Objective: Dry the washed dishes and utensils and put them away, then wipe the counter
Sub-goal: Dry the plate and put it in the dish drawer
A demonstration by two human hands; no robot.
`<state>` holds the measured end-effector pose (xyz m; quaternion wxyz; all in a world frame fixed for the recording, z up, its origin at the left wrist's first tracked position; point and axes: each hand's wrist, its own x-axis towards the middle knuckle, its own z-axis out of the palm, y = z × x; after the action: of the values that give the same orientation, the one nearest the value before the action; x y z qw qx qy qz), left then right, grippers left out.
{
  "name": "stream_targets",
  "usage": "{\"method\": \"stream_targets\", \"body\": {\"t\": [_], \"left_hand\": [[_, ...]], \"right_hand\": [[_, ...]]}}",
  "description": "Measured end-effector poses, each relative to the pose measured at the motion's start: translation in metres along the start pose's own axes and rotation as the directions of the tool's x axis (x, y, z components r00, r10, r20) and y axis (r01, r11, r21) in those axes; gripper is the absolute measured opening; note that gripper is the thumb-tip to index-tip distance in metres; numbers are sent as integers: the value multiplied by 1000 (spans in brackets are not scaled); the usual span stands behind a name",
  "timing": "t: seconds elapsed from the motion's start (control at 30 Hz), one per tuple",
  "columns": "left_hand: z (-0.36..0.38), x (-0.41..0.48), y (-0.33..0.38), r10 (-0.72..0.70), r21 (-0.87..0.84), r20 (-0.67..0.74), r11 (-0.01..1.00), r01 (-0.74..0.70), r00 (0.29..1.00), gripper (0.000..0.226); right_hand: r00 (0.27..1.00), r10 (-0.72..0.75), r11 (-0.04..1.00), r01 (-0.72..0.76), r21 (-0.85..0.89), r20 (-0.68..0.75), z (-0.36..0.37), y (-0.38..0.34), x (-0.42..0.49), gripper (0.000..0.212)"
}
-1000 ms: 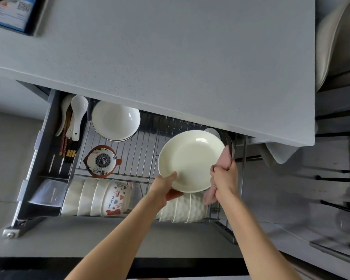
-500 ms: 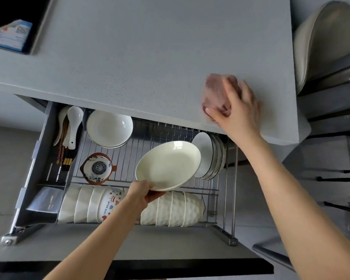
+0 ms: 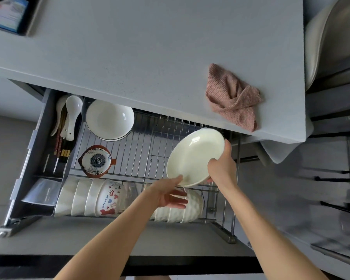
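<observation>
While your right hand (image 3: 222, 168) grips the round cream ceramic plate (image 3: 194, 156) above the wire rack (image 3: 129, 158), your left hand (image 3: 168, 196) lies relaxed.

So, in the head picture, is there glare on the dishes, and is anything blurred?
Head view: small glare spots sit on the cream plate and the white bowl. Head view: the left hand is slightly blurred at its fingers, and the far right edge of the picture is smeared. Head view: the light is soft and the shadows are faint.

The right hand (image 3: 220, 168) grips the plate (image 3: 194, 156); left hand (image 3: 168, 194) touches its rim.
</observation>
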<state>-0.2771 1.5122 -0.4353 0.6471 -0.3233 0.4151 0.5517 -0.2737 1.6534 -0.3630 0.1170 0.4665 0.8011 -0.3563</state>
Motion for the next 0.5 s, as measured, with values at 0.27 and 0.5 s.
{"method": "stream_targets", "body": {"t": [0.27, 0.5], "left_hand": [[-28, -11, 19, 195, 22, -228, 980, -196, 954, 20], [-45, -17, 27, 248, -15, -245, 966, -259, 937, 15]], "right_hand": [[971, -239, 781, 202, -591, 16, 22, -5, 36, 74], [962, -273, 727, 186, -661, -30, 46, 3, 59, 64]]}}
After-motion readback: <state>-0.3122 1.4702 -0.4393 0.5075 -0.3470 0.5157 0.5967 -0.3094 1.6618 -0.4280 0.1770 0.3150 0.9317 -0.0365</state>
